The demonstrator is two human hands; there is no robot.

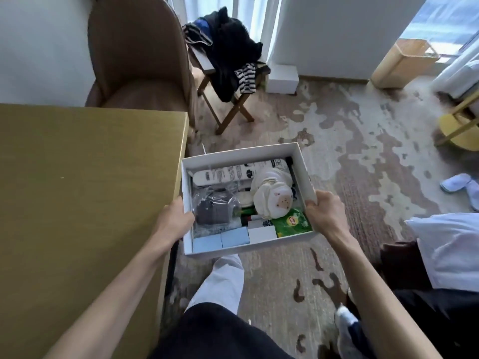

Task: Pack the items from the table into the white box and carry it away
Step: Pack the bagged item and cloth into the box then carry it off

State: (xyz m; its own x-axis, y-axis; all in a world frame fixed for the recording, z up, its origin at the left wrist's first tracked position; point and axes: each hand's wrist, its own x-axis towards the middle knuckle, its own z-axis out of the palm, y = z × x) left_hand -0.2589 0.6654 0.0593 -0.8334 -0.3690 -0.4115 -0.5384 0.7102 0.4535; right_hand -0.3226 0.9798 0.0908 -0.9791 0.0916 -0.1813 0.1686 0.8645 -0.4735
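My left hand (178, 218) and right hand (326, 211) grip the white box (303, 174) by its side walls; packed, it hangs over the carpet (337, 255) beside the worktop (77, 177); the carrying step, I judge; next, walk off keeping it level.

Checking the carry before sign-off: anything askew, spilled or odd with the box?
Nothing stands out. Left hand and right hand grip opposite walls of the white box, over the carpet beside the table; it looks roughly level, items all inside.
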